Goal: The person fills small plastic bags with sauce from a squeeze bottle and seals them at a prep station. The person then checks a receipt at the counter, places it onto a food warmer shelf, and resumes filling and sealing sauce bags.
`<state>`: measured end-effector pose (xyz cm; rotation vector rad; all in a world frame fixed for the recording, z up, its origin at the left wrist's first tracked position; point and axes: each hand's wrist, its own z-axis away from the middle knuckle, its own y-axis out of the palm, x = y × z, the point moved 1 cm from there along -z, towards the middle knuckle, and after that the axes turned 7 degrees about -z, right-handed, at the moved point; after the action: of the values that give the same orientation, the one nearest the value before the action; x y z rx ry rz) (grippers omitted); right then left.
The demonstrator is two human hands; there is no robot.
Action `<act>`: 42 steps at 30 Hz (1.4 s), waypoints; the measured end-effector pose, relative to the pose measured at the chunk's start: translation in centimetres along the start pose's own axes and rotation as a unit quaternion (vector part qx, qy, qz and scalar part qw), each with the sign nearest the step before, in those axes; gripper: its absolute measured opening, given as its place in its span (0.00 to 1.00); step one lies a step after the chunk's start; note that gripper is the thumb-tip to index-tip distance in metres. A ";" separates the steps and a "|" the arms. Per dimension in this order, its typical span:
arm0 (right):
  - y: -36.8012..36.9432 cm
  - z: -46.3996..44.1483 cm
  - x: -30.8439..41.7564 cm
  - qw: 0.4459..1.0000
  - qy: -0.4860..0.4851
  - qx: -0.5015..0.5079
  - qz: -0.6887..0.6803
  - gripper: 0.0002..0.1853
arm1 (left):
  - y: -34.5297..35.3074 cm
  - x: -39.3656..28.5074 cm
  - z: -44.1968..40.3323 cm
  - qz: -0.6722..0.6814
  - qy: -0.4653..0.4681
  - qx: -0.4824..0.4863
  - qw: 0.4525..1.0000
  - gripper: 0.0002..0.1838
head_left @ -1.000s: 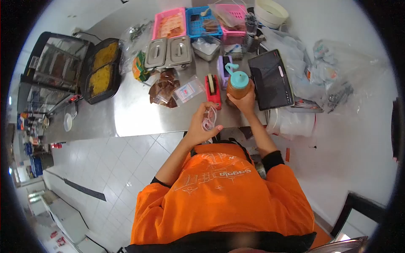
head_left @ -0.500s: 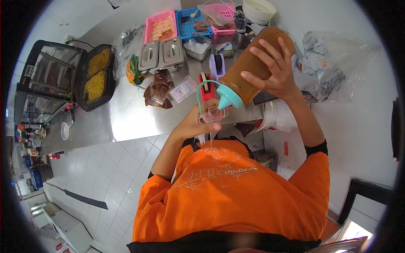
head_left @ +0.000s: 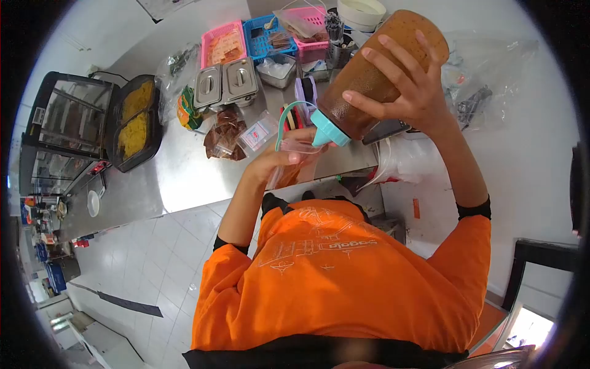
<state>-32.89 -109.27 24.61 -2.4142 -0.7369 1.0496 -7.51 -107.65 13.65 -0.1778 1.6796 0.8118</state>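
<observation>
My right hand (head_left: 409,86) is wrapped round a large squeeze bottle (head_left: 362,92) of brown sauce. The bottle is tipped, its turquoise nozzle cap (head_left: 329,130) pointing down to the left. My left hand (head_left: 284,154) grips a small clear plastic bag (head_left: 295,175) by its top, and the nozzle tip is at the bag's mouth. Orange-brown sauce shows inside the bag. The cap's strap loops above my left fingers. Just behind them lies a red tape dispenser (head_left: 291,118), partly hidden, with a purple tape dispenser (head_left: 305,91) beyond.
On the steel counter (head_left: 178,166) are two lidded metal containers (head_left: 224,83), a brown packet (head_left: 226,136) and a clear sachet (head_left: 258,132). Pink (head_left: 222,46) and blue baskets (head_left: 265,38) stand at the back. A black tray of yellow food (head_left: 134,123) sits at the left.
The nozzle has come down to the bag's mouth, and brown sauce now shows in the bag. My left hand has shifted slightly left; my right hand still holds the bottle.
</observation>
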 end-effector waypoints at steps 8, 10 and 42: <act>-0.6 0.4 0.0 1.000 0.018 0.025 0.003 0.26 | -0.5 0.3 -0.5 0.005 -0.006 0.013 1.000 0.47; -0.7 0.0 0.2 1.000 0.017 0.016 0.006 0.25 | -0.6 0.0 -0.3 -0.007 -0.024 0.012 1.000 0.46; 16.5 16.3 16.7 0.635 0.658 -0.108 -0.391 0.57 | -1.5 -1.9 0.9 -0.190 0.038 -0.104 0.975 0.27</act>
<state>-30.58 -109.46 -3.82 -1.8472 -1.0665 -1.1313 -5.47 -108.82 14.66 -0.6625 1.5629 0.6926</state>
